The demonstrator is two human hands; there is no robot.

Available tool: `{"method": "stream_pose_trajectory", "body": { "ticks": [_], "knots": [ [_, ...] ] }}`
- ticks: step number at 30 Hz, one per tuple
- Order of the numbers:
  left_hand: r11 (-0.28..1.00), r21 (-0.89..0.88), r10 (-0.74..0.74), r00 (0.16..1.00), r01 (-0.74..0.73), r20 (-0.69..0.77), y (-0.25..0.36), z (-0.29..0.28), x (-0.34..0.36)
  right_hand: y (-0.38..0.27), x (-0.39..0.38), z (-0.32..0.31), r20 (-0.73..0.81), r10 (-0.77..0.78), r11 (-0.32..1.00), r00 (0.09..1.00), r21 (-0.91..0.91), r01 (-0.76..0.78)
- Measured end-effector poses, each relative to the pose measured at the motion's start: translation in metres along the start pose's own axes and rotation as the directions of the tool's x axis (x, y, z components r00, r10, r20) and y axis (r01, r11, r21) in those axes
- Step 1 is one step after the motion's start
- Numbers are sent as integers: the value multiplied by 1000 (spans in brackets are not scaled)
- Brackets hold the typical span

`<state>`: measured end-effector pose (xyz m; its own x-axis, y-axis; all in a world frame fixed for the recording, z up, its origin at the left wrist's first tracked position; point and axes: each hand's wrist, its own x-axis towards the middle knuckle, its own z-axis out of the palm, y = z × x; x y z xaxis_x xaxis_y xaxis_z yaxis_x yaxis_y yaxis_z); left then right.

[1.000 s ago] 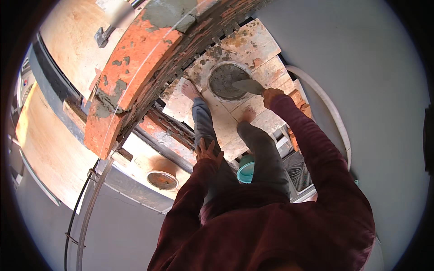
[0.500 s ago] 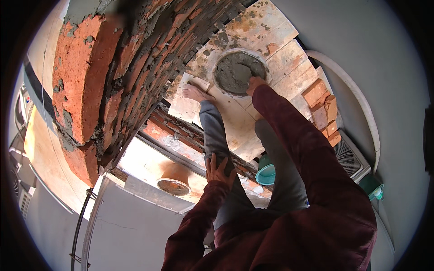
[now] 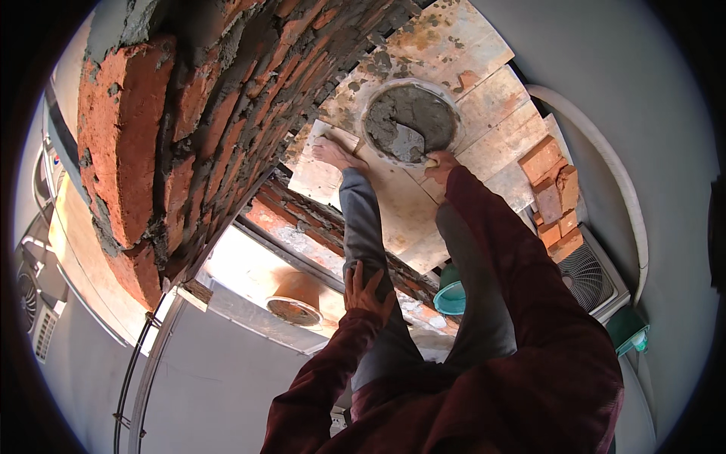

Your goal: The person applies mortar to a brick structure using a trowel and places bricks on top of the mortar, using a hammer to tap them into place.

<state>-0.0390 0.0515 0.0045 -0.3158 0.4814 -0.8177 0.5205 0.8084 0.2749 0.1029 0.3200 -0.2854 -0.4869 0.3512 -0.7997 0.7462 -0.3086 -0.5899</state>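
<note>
My right hand (image 3: 441, 166) is closed round the handle of a trowel (image 3: 409, 143), at the near right rim of a round bucket (image 3: 458, 121). Grey mortar (image 3: 416, 103) fills the bucket, and the trowel's blade lies in its near part with its grey face showing. My left hand (image 3: 367, 292) rests on my left leg just below the knee, fingers spread and holding nothing. Beyond it, my bare left foot (image 3: 333, 153) stands on the boards beside the bucket.
A brick wall (image 3: 189, 144) with rough mortar joints rises close on the left. Mortar-spotted boards (image 3: 484, 98) form the platform. Broken bricks (image 3: 556, 189) are piled at right, near an outdoor fan unit (image 3: 590, 280) and a white pipe (image 3: 616, 170). A green bucket (image 3: 450, 296) stands below the boards.
My right hand has drawn back toward me, to the bucket's near rim. The trowel blade now shows more plainly in the mortar. My left hand stays on my leg.
</note>
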Motion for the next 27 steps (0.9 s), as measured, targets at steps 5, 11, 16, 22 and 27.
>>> {"method": "stream_pose_trajectory", "body": {
  "ticks": [5,11,16,22,27],
  "knots": [
    [998,15,57,998,-56,-37,-1,-12,1,-47,-46,-53,213,135,977,968,133,-166],
    [990,-137,12,995,-25,-101,-1,-43,5,-222,-198,-156,376,37,999,926,4,-42],
    [929,-254,210,948,-270,-239,5,-101,3,-472,-328,-215,454,138,955,880,-295,3],
    [758,-604,96,958,-246,-270,-10,-208,-15,-678,-314,-231,474,54,907,879,-391,155],
    [788,-616,-119,978,-12,-170,-100,-159,-35,-784,-211,-195,497,28,768,867,-565,300]
  ]
}}
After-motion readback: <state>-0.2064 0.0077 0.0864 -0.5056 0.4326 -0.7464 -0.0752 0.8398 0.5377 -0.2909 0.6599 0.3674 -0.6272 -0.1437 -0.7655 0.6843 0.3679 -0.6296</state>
